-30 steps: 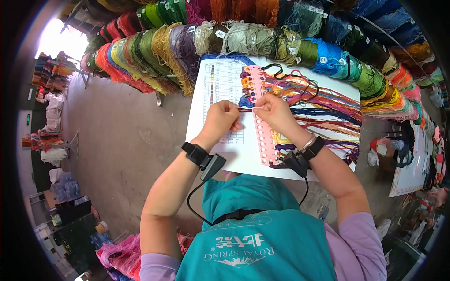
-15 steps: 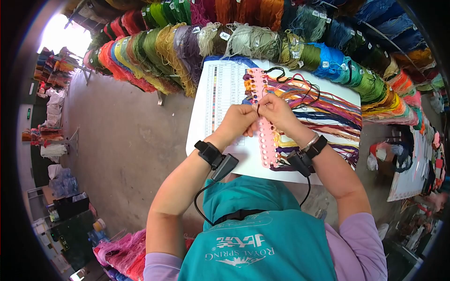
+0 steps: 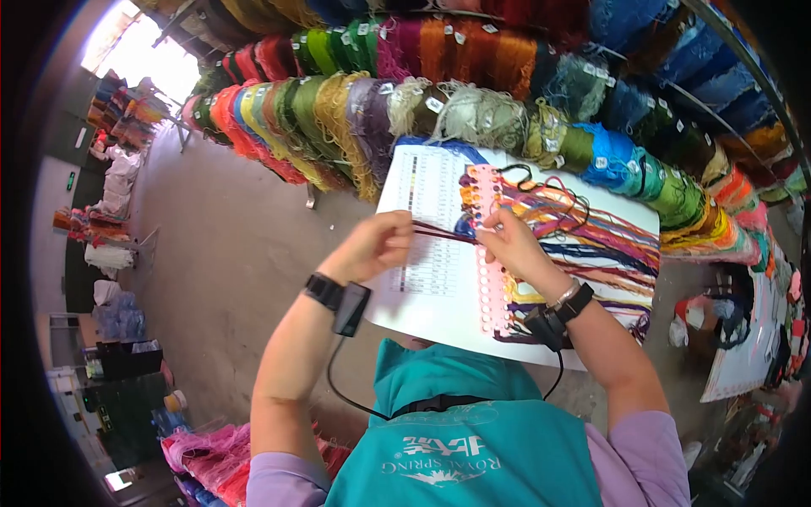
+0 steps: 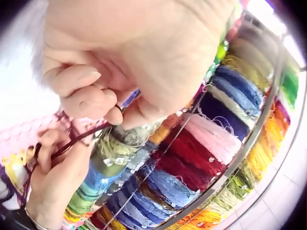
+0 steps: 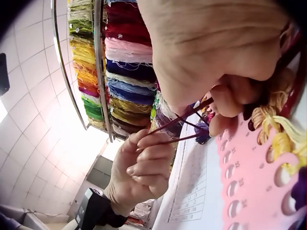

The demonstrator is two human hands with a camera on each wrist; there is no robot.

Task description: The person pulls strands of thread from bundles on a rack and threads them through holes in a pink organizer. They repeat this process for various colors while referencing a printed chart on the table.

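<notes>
A strand of dark maroon thread point(image 3: 443, 231) stretches between the two hands. My left hand point(image 3: 378, 245) pinches its far end between thumb and fingers, out past the left side of the printed sheet. At the pink thread card point(image 3: 492, 296), which has rows of holes, my right hand point(image 3: 514, 243) pinches the thread by the card's edge. Two lengths of the strand show in the right wrist view, running from the right fingers to the left hand point(image 5: 146, 167). Many coloured threads point(image 3: 591, 245) hang from the card's holes toward the right. The right hand hides some holes.
Under the card lies a white sheet with a printed colour chart point(image 3: 435, 270). Racks of tagged, coloured yarn skeins point(image 3: 481, 114) stand just beyond it. Pink skeins point(image 3: 220, 452) lie low at left, and a white board point(image 3: 748, 338) stands at right.
Half a second ago both hands were close together at the card. The left hand has since moved left, drawing the maroon thread out taut; the right hand stays at the card.
</notes>
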